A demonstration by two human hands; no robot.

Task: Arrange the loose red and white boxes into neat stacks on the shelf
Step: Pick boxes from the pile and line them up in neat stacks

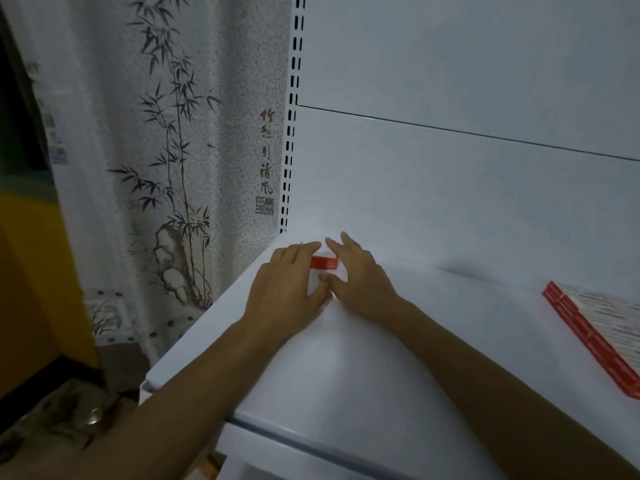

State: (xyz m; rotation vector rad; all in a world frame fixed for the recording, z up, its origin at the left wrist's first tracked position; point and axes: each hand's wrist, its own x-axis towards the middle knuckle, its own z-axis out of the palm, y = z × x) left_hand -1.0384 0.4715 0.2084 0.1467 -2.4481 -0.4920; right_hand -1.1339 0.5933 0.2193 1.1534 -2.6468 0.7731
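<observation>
A small red and white box (323, 266) lies on the white shelf (398, 341) near its back left corner. My left hand (284, 289) rests against the box's left side with straight fingers. My right hand (356, 275) presses the box's right side, fingers extended and the thumb touching its near edge. Most of the box is hidden between the two hands. At the right edge of the view, a row of several red and white boxes (595, 327) lies flat on the shelf.
The shelf's white back panel (450, 185) rises just behind the box, with a slotted upright (291, 133) at its left. A bamboo-print curtain (173, 150) hangs left of the shelf. Clutter lies on the floor at the lower left.
</observation>
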